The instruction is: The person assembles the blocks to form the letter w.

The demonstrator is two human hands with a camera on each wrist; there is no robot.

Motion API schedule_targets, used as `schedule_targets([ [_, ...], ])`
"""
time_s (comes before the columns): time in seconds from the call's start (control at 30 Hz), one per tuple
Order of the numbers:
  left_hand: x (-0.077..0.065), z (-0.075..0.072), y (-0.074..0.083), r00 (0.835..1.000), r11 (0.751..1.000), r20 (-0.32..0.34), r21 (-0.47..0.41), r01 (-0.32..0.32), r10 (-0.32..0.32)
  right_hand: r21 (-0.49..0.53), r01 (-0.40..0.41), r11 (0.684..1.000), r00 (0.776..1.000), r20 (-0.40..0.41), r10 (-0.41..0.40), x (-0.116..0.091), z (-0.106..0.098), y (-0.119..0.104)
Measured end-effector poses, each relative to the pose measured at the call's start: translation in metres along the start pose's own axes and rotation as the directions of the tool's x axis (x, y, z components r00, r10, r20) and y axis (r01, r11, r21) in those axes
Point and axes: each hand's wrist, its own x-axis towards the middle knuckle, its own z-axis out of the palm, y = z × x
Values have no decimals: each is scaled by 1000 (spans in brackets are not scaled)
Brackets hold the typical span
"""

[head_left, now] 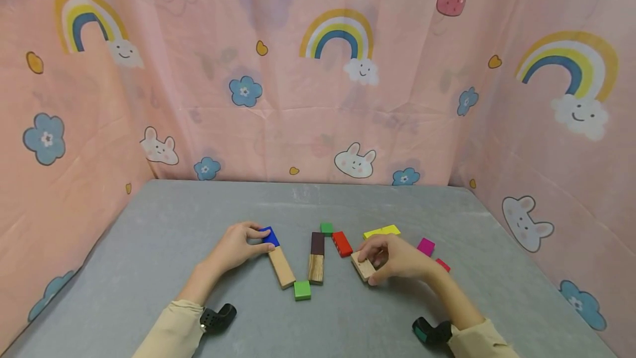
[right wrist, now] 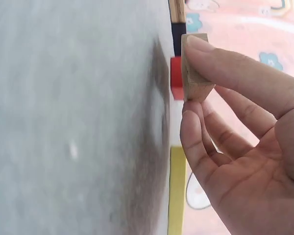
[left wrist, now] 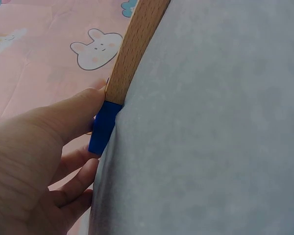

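Observation:
My left hand point(head_left: 240, 247) pinches a blue block point(head_left: 270, 236) between thumb and fingers; the block rests on the table against the end of a plain wooden block point(head_left: 281, 268). At that block's near end lies a green block point(head_left: 302, 290), beside a striped wooden block point(head_left: 316, 269) joined end to end with a dark brown block point(head_left: 317, 243). A second green block point(head_left: 326, 228) sits at the brown end, with a red block point(head_left: 342, 244) slanting away from it. My right hand point(head_left: 399, 258) grips a pale wooden block point(right wrist: 198, 90) just by the red one's near end.
Behind the right hand is a yellow block point(head_left: 382, 231). A magenta block point(head_left: 425, 246) and a small pinkish-red block point(head_left: 443, 264) lie farther right, the latter partly hidden by the forearm. Printed pink curtains point(head_left: 278, 137) border the grey table point(head_left: 164, 236).

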Motion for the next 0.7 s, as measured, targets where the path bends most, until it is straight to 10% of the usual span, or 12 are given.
schedule_targets([
  [0.7, 1, 1, -1, 1000, 1000, -1, 0, -15, 15, -68, -35, 997, 999, -26, 33, 2, 10, -7],
])
